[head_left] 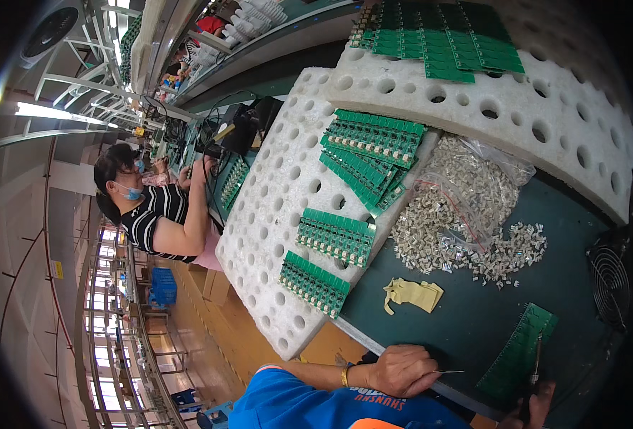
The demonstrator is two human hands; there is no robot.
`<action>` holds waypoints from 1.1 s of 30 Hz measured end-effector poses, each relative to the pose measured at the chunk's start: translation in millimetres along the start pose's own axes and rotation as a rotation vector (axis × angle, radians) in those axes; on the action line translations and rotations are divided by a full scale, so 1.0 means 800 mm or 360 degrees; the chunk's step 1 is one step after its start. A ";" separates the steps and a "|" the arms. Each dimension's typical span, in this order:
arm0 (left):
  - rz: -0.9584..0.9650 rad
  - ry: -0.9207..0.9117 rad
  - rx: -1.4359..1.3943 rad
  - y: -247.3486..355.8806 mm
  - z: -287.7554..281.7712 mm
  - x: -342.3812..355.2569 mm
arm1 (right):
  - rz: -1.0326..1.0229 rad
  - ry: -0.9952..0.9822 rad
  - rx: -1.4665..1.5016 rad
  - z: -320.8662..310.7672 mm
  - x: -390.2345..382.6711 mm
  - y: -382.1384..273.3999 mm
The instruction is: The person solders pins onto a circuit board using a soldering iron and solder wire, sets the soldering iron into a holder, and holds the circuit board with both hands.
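Observation:
My left hand (404,370) is closed at the table's near edge, with a thin piece of solder wire (451,372) sticking out from its fingers to the right. At the lower right, my right hand (538,407) is wrapped round a soldering iron (534,379), partly in shadow. The iron's tip points up over a green circuit board panel (511,357) lying flat on the dark table. Whether the tip touches the panel I cannot tell. The wire's end is apart from the panel. Beyond my left hand lies a folded yellow cloth or sponge (413,294).
Small white connectors (431,239) are heaped beside an open plastic bag (474,179) of the same parts. White foam boards with holes (270,214) carry several populated green panels (336,236). A black fan (608,275) stands at the right. A masked co-worker (156,207) sits at the left.

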State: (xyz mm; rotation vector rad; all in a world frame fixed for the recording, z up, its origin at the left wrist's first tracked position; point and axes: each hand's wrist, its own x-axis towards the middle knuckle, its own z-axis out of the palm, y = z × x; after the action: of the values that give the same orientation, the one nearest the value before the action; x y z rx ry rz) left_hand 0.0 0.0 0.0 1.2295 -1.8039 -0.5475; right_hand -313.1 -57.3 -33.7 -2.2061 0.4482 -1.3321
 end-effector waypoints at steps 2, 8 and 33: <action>0.0029 0.0039 0.0022 0.006 -0.004 0.002 | -0.0140 0.0507 -0.0277 0.015 0.012 0.002; -0.0008 -0.0024 0.0020 0.003 -0.006 0.005 | -0.1567 0.0380 -0.0384 -0.032 -0.147 0.097; 0.0062 -0.0115 -0.0107 -0.007 -0.006 0.001 | -0.0218 0.0374 -0.0281 0.008 -0.007 0.009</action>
State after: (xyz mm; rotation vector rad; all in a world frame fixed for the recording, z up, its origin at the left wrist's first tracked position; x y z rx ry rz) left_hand 7.0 -2.1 -1.0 1.1398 -1.8508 -0.6322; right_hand -310.3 -58.7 -44.1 -2.2643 0.5264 -1.6944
